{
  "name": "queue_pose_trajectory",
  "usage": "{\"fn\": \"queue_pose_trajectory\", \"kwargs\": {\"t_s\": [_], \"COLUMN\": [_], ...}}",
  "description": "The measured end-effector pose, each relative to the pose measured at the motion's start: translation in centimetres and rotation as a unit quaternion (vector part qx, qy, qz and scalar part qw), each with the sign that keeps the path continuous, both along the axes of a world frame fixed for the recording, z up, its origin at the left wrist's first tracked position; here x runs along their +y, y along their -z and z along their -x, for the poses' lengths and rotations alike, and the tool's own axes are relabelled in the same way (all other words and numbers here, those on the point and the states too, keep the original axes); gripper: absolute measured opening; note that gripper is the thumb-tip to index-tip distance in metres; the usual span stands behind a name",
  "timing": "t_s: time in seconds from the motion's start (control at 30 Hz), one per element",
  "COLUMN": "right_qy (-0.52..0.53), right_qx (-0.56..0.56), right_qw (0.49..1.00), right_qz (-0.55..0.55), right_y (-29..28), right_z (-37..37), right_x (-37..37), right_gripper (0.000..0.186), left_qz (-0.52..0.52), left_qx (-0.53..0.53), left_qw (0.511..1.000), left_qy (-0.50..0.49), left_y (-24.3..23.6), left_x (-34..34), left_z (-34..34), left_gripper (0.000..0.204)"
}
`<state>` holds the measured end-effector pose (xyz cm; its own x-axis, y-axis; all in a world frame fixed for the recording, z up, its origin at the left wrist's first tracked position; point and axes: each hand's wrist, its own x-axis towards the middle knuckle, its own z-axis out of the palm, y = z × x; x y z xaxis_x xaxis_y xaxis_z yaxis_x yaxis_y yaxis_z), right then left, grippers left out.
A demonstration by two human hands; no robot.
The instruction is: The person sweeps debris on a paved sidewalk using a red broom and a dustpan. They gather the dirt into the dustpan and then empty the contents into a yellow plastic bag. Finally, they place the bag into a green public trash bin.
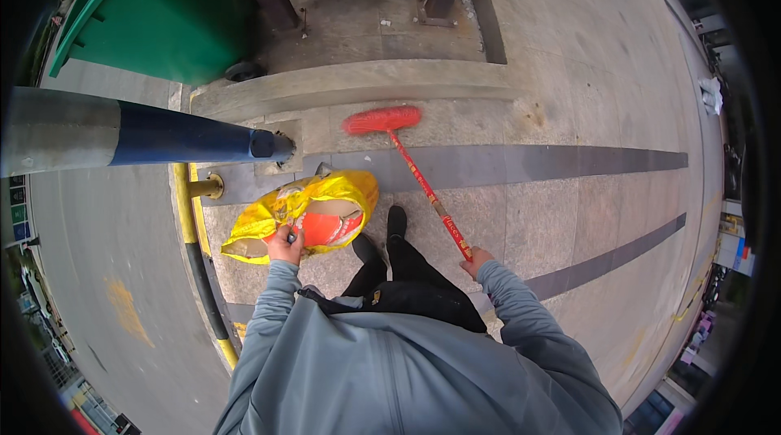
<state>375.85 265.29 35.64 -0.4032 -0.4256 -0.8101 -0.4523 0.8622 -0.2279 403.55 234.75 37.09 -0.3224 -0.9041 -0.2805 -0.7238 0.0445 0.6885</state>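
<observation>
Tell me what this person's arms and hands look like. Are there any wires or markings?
The left sleeve and right sleeve are long, plain grey-blue and wrinkled, reaching about to the wrists. The left hand and right hand are bare, with no gloves over the fingers. I see no wires or markings on them.

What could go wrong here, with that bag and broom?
The yellow bag gapes open and the left hand holds it at one edge, so its contents might spill. The right hand grips the broom near the handle's end, so the broom could twist or slip. The bag also appears close to the black shoes, so stumbling seems possible.
</observation>
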Motion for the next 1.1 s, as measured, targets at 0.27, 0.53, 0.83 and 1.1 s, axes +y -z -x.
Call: {"fn": "queue_pose_trajectory", "kwargs": {"t_s": [0.27, 0.53, 0.83, 1.1], "right_qy": [0.041, 0.051, 0.446, 0.421], "right_qx": [0.026, -0.220, -0.338, 0.120], "right_qw": [0.997, 0.972, 0.827, 0.899], "right_qz": [-0.062, -0.065, 0.045, 0.003], "right_y": [-2.3, -7.4, -11.7, -0.7], "right_z": [0.5, -3.1, -2.5, 7.1], "right_x": [-0.4, 0.9, 8.0, 13.4], "right_gripper": [0.041, 0.028, 0.013, 0.020], "left_qz": [0.060, 0.083, 0.083, 0.071], "left_qx": [-0.073, -0.117, -0.091, -0.137], "left_qw": [0.994, 0.986, 0.990, 0.986], "left_qy": [0.049, 0.085, 0.062, 0.065], "left_y": [2.6, 2.0, 2.4, 2.3], "left_x": [-0.4, -0.3, 0.0, 0.8], "left_z": [1.0, 2.5, 1.9, 1.6], "left_gripper": [0.027, 0.032, 0.035, 0.033]}}
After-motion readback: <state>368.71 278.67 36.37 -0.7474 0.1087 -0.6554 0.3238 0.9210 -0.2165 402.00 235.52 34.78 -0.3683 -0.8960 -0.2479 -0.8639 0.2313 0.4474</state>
